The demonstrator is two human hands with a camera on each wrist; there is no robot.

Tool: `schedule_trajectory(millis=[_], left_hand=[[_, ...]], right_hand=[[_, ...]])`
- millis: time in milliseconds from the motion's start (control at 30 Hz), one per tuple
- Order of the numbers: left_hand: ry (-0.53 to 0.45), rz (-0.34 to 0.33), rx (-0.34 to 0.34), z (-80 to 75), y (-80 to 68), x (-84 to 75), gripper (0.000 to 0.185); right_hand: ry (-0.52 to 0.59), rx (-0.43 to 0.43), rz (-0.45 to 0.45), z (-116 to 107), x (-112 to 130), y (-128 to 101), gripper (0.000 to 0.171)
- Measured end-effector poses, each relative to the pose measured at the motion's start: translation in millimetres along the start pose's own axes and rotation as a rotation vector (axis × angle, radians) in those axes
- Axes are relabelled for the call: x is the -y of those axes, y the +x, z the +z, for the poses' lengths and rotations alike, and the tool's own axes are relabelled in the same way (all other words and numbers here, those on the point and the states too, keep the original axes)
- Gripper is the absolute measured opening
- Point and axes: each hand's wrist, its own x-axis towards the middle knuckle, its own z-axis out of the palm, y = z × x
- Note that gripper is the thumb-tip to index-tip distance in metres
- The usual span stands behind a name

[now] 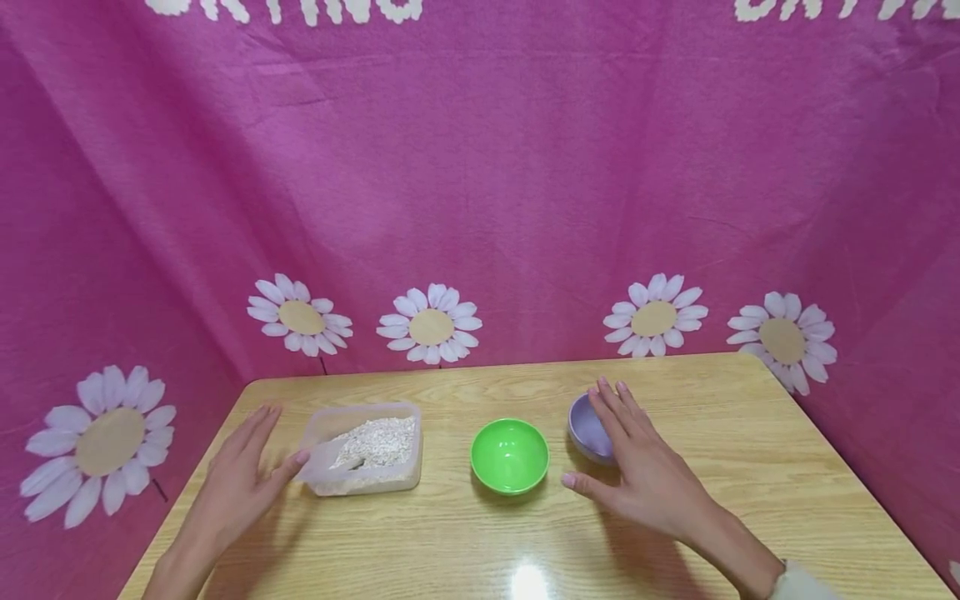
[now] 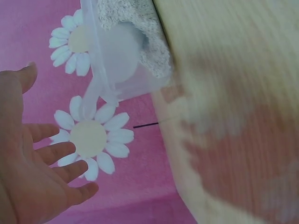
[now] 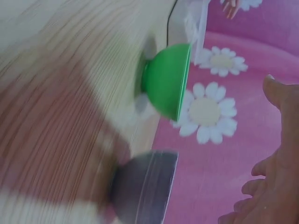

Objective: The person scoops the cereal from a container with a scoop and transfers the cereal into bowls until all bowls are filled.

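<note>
Left hand wide, just beside plastic tub; right hand wide, over purple bowl; green bowl between tub and purple bowl.

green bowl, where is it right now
In the head view, the green bowl stands on the table between the tub of pale flakes on its left and the purple bowl, partly hidden by the right hand, on its right.

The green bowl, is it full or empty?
The green bowl is empty: in the head view, its bare inside shows to the bottom.
</note>
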Motion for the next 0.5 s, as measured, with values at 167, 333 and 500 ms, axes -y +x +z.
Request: schedule_trajectory(millis=[167, 333, 500], left_hand=[[-0.016, -0.038, 0.008, 0.8, -5.3, 3.8, 0.075], [-0.019, -0.096, 0.034, 2.0, -11.8, 5.6, 0.074], [-0.039, -0.119, 0.034, 4.4, -15.6, 8.2, 0.071]], right_hand=[[0.040, 0.004, -0.070, 17.5, 20.7, 10.6, 0.108], [0.086, 0.025, -0.094, 35.3, 40.3, 21.8, 0.108], [0.147, 0.083, -0.074, 50.2, 58.8, 31.7, 0.110]])
